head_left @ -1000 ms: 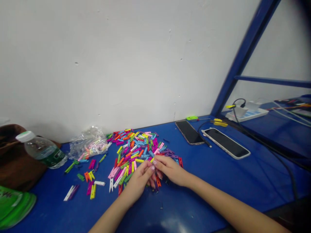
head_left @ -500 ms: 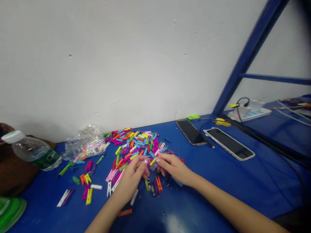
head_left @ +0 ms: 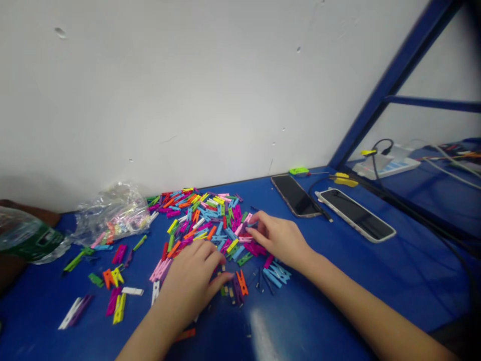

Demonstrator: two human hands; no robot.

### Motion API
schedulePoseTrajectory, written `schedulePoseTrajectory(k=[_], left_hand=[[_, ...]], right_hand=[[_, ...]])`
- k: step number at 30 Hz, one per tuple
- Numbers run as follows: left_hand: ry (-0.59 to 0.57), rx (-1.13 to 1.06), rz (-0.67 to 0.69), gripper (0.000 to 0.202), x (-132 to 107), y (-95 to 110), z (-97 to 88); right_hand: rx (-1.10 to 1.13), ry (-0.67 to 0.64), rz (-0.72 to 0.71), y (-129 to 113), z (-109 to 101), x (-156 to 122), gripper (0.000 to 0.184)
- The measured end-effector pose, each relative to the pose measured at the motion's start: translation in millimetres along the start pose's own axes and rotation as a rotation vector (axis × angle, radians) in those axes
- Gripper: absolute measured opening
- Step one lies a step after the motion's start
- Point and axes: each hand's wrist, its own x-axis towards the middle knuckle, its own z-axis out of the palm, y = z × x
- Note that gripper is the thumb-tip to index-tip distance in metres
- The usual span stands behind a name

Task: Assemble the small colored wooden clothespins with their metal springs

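Note:
A heap of small painted wooden clothes pegs (head_left: 203, 215) in many bright colours covers the middle of the blue table. My left hand (head_left: 191, 281) rests palm-down over the heap's lower edge, its fingers curved among the pegs. My right hand (head_left: 280, 240) reaches in from the right, with its fingertips touching pegs at the heap's right side. Just below the gap between my hands lie an orange peg (head_left: 242, 282) and several loose peg parts. A small bunch of light blue pegs (head_left: 276, 274) lies under my right wrist. Nothing held shows in either hand.
Sorted pegs lie left of the heap, near a transparent plastic bag (head_left: 112, 213) and a water bottle (head_left: 30, 236). Two smartphones (head_left: 295, 195) (head_left: 356, 214) lie to the right, by a black cable (head_left: 409, 215). A blue metal frame (head_left: 391, 85) stands at right.
My hands have moved apart, the left down onto the heap's lower edge and the right further right. The view has tilted and shifted. More loose pegs and parts lie below the heap.

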Motion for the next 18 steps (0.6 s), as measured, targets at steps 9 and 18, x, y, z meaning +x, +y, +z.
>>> schedulePoseTrajectory(k=[9,18], left_hand=[[0.002,0.039,-0.017,0.015,2,-3,5.6],[-0.028,0.014,-0.026,0.018,0,-4,3.6]], right_hand=[[0.039,-0.358,-0.500,-24,1,-19,0.020],[-0.105,-0.398,-0.485,-25,2,-19,0.020]])
